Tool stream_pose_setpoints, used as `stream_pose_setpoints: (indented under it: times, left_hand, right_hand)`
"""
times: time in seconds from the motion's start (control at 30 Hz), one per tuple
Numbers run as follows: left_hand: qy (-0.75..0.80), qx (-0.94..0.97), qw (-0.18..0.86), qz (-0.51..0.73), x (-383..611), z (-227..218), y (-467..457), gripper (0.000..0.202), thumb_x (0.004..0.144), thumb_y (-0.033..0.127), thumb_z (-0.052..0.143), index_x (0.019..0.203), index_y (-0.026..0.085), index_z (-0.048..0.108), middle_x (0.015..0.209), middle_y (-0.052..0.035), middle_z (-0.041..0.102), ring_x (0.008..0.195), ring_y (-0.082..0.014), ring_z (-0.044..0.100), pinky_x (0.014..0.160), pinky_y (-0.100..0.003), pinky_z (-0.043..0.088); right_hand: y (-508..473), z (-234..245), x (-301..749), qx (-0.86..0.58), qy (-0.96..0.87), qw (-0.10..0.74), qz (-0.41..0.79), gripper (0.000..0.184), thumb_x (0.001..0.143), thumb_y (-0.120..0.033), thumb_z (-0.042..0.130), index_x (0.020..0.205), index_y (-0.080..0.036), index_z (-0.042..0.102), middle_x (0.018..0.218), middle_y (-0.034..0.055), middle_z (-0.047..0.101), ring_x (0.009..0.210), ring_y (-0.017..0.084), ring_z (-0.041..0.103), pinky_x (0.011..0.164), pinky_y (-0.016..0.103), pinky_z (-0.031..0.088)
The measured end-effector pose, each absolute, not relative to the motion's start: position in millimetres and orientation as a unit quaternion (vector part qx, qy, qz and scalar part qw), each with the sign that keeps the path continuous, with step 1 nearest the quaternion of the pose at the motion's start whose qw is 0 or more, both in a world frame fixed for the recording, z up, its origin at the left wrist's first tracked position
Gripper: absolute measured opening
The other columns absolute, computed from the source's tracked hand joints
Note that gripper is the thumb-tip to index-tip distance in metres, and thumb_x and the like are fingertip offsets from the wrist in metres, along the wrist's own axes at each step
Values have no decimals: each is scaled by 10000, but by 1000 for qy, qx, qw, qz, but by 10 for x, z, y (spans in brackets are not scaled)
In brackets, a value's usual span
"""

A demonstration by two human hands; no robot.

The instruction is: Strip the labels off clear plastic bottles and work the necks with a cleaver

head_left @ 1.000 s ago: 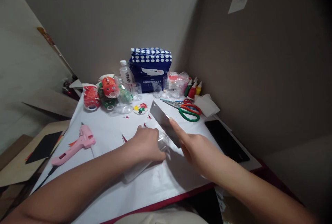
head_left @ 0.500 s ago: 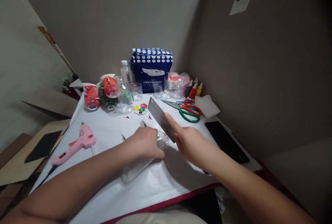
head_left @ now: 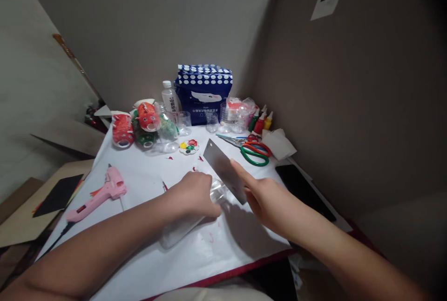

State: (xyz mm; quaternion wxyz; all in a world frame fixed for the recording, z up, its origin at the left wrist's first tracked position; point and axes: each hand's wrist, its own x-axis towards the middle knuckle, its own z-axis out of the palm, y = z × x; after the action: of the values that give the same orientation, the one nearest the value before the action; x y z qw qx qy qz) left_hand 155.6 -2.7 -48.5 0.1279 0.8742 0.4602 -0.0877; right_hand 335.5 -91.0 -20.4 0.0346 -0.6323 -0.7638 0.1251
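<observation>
My left hand [head_left: 193, 194] is wrapped round a clear plastic bottle [head_left: 179, 235] that lies on its side on the white-covered table [head_left: 139, 266]. The bottle's narrower end sticks out past my fingers to the right. In my right hand [head_left: 261, 198] is a cleaver [head_left: 225, 170] with a broad grey blade and a small hole near its far corner. The blade is raised just right of the bottle's end, seemingly apart from it. My right index finger stretches along the blade, and the handle is hidden inside my grip.
A pink glue gun [head_left: 101, 194] lies at left. Scissors [head_left: 256, 152], paint bottles [head_left: 260, 122] and a black phone-like slab [head_left: 305, 191] are on the right. Red painted bottle crafts [head_left: 122, 129], a paint palette [head_left: 189, 146] and a blue packet [head_left: 204, 94] stand farther back.
My right hand and the cleaver have moved slightly right and toward me, away from the bottle's end. My left hand keeps its hold on the bottle.
</observation>
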Motion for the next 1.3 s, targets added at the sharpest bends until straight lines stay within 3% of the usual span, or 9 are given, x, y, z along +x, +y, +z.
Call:
stream_pose_setpoints:
  times: [0.1, 0.2, 0.33, 0.47, 0.7, 0.83, 1.07, 1.3]
  left_hand:
    - [476, 858, 163, -99, 1534, -503, 11, 485, 549, 593, 592, 826, 196, 623, 805, -84, 669, 723, -259, 625, 554, -318, 437]
    - [473, 861, 161, -99, 1519, -506, 25, 484, 543, 586, 592, 838, 203, 617, 814, -79, 662, 729, -257, 617, 555, -315, 425]
    - [462, 867, 154, -109, 1526, -492, 2, 493, 545, 566, 594, 878, 203, 615, 829, -87, 655, 768, -272, 609, 579, -318, 428]
    - [459, 872, 133, -106, 1570, -476, -46, 488, 542, 551, 601, 872, 191, 616, 831, -110, 659, 814, -302, 612, 598, -334, 448]
    - [456, 882, 80, -90, 1627, -403, -111, 471, 547, 555, 604, 808, 165, 644, 787, -121, 678, 791, -322, 629, 656, -371, 485]
    - [462, 877, 85, -99, 1608, -368, -100, 471, 559, 582, 589, 783, 170, 638, 776, -111, 680, 772, -310, 624, 691, -382, 477]
    - [454, 878, 118, -94, 1584, -392, -83, 460, 548, 547, 594, 818, 177, 633, 781, -114, 664, 854, -330, 599, 631, -349, 468]
    - [430, 896, 68, -90, 1635, -365, -114, 446, 553, 545, 589, 775, 163, 650, 763, -117, 681, 765, -305, 625, 785, -409, 449]
  right_hand:
    - [-753, -233, 3278, -627, -770, 58, 100, 776, 823, -90, 418, 1502, -173, 53, 634, 20, 604, 468, 134, 447, 467, 222, 241]
    - [-851, -331, 3340, -612, -780, 79, 108, 819, 803, -49, 405, 1500, -169, -7, 683, 31, 627, 524, 144, 494, 510, 222, 301]
    - [-1205, -387, 3525, -620, -771, 35, 141, 864, 774, -21, 395, 1497, -192, -46, 625, 8, 602, 486, 144, 490, 500, 221, 317]
    - [-1305, -312, 3551, -637, -759, 0, 137, 874, 761, -17, 408, 1499, -195, -26, 615, 15, 606, 479, 145, 503, 489, 218, 305]
    - [-785, -179, 3214, -629, -774, 25, 75, 793, 816, -85, 426, 1502, -185, 41, 653, 37, 629, 493, 141, 490, 460, 222, 230]
    - [-824, -234, 3215, -619, -781, 33, 72, 863, 779, -47, 427, 1499, -185, -28, 714, 42, 653, 531, 144, 507, 489, 227, 259]
    - [-1324, -338, 3468, -627, -771, -32, 106, 1037, 678, 41, 445, 1468, -221, -174, 689, 23, 672, 513, 155, 557, 483, 234, 261]
    - [-943, -115, 3172, -624, -779, -45, 54, 905, 724, -13, 455, 1501, -160, 14, 713, 67, 684, 561, 175, 586, 484, 249, 254]
